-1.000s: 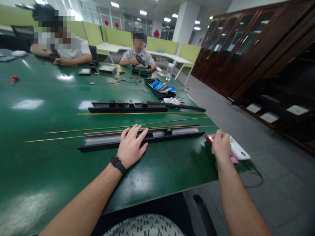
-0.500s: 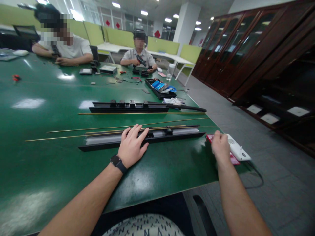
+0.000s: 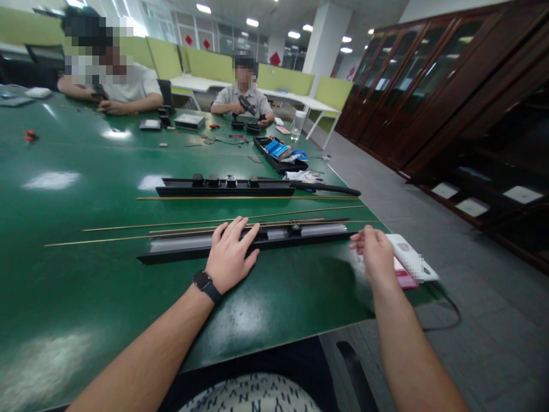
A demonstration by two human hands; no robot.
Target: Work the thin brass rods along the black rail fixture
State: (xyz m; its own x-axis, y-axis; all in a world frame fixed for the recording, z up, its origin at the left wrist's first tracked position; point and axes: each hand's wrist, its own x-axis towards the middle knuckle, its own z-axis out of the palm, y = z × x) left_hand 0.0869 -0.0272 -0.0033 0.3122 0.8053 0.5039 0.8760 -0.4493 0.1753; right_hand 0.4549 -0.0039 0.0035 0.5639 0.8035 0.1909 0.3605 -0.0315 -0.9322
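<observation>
My left hand (image 3: 231,257), with a dark watch (image 3: 206,286) on its wrist, lies with fingers spread over the near black rail (image 3: 197,253). Under and beside its fingers are small black blocks (image 3: 294,229) seated in the rail's channel. Just off the rail's right end is my right hand (image 3: 375,254), its fingers curled together; whatever may be between them is hidden. Thin brass-coloured rods (image 3: 107,239) run along and behind the rail. Close to my right hand, a red-and-white packet (image 3: 405,276) sits partly under a white flat device (image 3: 412,257).
A second black rail (image 3: 225,189) with several blocks lies farther back. Behind it are a black tray (image 3: 281,154) of blue packs and white gloves (image 3: 304,177). Two people sit across the green table (image 3: 107,320), holding dark tools. The table's right edge is near my right hand.
My right hand has moved slightly left, from over the red packet toward the rail's right end. My left hand has stayed in place on the rail.
</observation>
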